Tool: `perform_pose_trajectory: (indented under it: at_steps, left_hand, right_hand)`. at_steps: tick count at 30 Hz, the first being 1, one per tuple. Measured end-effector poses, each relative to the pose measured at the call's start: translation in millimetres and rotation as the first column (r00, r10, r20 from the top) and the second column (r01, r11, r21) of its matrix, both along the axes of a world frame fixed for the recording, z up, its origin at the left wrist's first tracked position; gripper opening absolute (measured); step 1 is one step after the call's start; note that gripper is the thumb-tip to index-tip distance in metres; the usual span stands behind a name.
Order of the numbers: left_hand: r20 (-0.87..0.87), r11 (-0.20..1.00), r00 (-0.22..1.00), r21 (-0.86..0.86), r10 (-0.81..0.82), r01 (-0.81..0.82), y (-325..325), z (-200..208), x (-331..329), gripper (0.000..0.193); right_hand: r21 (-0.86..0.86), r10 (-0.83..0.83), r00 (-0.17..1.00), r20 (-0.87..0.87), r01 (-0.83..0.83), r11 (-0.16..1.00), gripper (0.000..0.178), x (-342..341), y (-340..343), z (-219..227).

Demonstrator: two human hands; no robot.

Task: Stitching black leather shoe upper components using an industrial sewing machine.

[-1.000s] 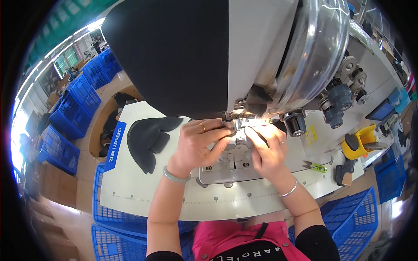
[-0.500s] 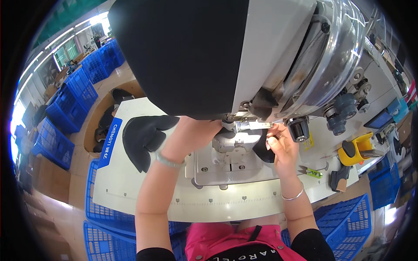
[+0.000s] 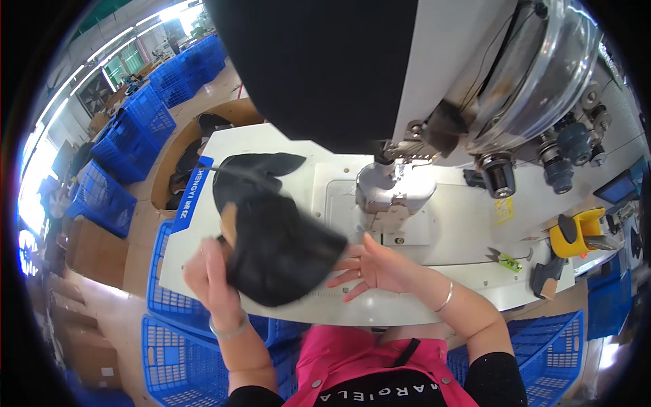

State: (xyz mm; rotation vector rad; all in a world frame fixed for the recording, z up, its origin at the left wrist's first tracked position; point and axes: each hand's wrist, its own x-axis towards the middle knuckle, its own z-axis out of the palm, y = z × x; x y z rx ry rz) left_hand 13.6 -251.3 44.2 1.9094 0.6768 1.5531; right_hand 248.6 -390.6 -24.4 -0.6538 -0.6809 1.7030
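My left hand [image 3: 211, 275] grips a curved black piece [image 3: 285, 254] by its left end, fingers and thumb closed on it, above the front left part of the white worktop [image 3: 386, 312]. The piece is blurred, and a tan patch shows along its edge near my fingers. My right hand [image 3: 386, 268] is open and empty, fingers spread toward the right end of the black piece; whether the fingertips touch it, I cannot tell.

Just beyond, a second black piece [image 3: 254, 166] lies on the worktop, partly hidden by the one I hold. A sewing machine [image 3: 319, 74] looms over the scene, the bare silver metal arm [image 3: 397, 190] below its head standing beyond my right hand. To the right, green-handled snips [image 3: 507, 262] lie near a yellow holder [image 3: 573, 234]. A pale bangle [image 3: 230, 329] circles my left wrist, a silver one [image 3: 445, 298] my right. Blue crates [image 3: 176, 359] stand below the worktop, either side of my pink apron [image 3: 339, 349].
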Motion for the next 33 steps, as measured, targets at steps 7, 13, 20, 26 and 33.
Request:
perform_pose_trajectory:
  at_steps: [7,13,20,26,33]
  left_hand:
    - [0.052,0.898,0.905,0.156,-0.423,0.411,-17,-60,-32,0.026]
    - [0.037,0.707,0.906,-0.612,-0.422,0.354,17,-74,0,0.065]
    - [-0.159,0.679,0.815,-0.652,-0.557,0.337,-15,-39,51,0.024]
    - [0.044,0.404,0.674,-0.771,-0.737,0.492,-39,-42,72,0.034]
    - [-0.022,0.522,0.661,-0.634,-0.750,0.571,-53,-63,99,0.034]
  right_hand:
    - [-0.217,-0.405,0.914,0.002,0.396,0.892,0.048,-3,-37,-13]
    - [-0.234,-0.276,0.504,0.819,0.732,0.640,0.037,53,-149,11]
    - [0.200,-0.275,0.068,0.959,0.524,0.828,0.024,36,-120,0]
    - [0.285,-0.364,0.234,0.901,0.313,0.906,0.023,20,-60,1]
    - [0.092,-0.182,0.734,0.654,0.162,0.983,0.035,0,-34,16]
